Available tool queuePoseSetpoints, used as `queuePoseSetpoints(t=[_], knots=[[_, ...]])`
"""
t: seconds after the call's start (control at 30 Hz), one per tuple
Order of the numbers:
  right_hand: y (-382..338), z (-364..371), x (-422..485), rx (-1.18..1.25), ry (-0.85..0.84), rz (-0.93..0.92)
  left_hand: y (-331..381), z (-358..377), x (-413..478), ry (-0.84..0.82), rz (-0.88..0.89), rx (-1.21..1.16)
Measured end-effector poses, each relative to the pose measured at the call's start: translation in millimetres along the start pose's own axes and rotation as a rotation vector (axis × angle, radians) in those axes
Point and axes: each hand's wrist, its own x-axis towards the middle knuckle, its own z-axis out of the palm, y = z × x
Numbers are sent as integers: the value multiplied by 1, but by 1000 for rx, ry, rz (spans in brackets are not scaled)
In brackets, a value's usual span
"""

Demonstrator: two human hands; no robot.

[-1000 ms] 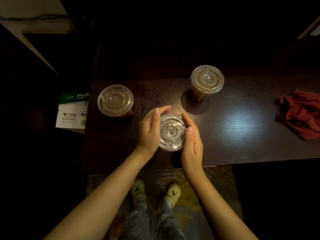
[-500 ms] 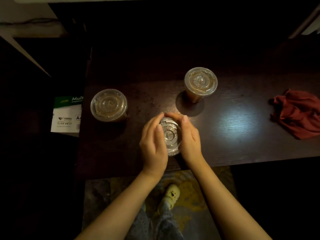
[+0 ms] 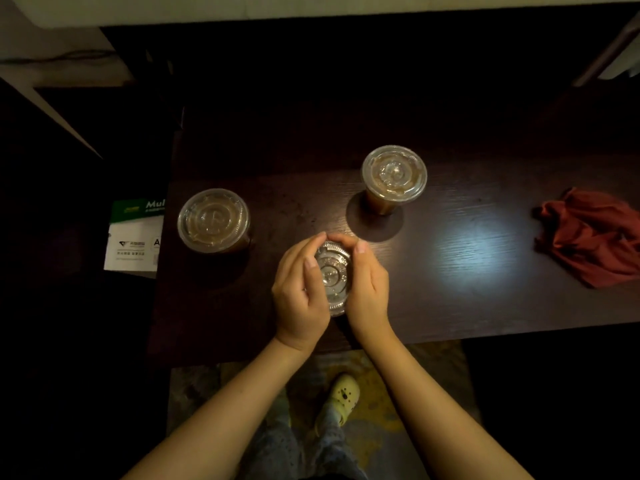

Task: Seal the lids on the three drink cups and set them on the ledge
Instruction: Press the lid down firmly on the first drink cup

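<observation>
Three clear plastic cups of brown drink stand on a dark wooden table (image 3: 467, 306). The left cup (image 3: 213, 220) and the far cup (image 3: 394, 174) each carry a clear lid and nobody touches them. The near cup (image 3: 333, 276) sits at the table's front edge between both hands. My left hand (image 3: 299, 292) curls round its left side with the thumb lying on the lid. My right hand (image 3: 367, 285) wraps the right side, its fingers curving over the far rim to meet the left fingertips. The cup's body is hidden by the hands.
A crumpled red cloth (image 3: 592, 233) lies at the table's right end. A green and white paper box (image 3: 136, 237) sits on the floor left of the table. A pale ledge (image 3: 311, 8) runs along the top of the view, beyond dark space.
Both hands have closed in round the near cup's lid, from flanking it with straight fingers to curling over its rim. The view has shifted slightly.
</observation>
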Motion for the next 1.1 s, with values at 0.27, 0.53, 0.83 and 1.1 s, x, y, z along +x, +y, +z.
queuePoseSetpoints(t=[0.27,0.53,0.83,1.1], knots=[[13,-62,-7,227,-411,231,-12,-19,42,-500,143,160],[16,-41,9,-200,-542,42,27,-2,47,-723,103,665],[25,-37,11,-173,-482,82,27,7,39,-629,173,762],[22,-38,12,-206,-465,47,29,6,38,-629,183,769]])
